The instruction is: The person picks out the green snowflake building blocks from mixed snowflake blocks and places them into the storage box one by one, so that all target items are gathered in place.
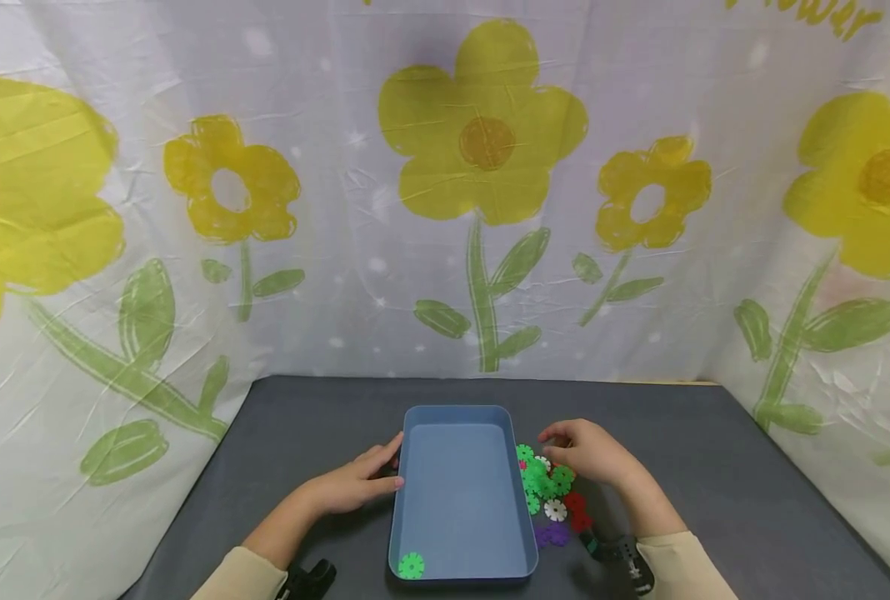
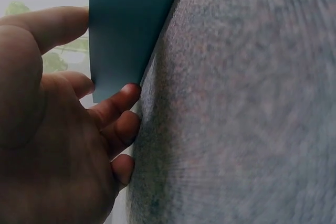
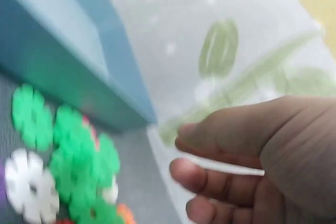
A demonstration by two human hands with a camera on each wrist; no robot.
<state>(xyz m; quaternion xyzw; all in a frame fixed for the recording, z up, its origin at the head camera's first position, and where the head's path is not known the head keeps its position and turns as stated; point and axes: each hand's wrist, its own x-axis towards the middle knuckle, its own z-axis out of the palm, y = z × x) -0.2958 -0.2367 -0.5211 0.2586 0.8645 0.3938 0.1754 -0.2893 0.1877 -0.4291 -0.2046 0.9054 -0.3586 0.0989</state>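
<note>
A blue rectangular tray [image 1: 466, 492] lies lengthwise before me, with one green notched plastic disc [image 1: 411, 566] in its near left corner. My left hand [image 1: 349, 485] touches the tray's left wall; in the left wrist view its thumb and fingertips [image 2: 130, 94] rest along the outer side. Over the far right of a pile of notched discs hovers my right hand [image 1: 584, 451], fingers loosely bent and nothing between them. The pile has green discs [image 1: 537, 480], a white disc [image 1: 555, 510], red discs [image 1: 578, 510] and purple discs [image 1: 552, 534], close against the tray's right wall.
A dark grey cloth covers the table [image 1: 325, 417]. Behind it hangs a pale curtain [image 1: 340, 275] printed with yellow flowers, which also closes off both sides. Black straps [image 1: 621, 554] with cameras sit at both wrists.
</note>
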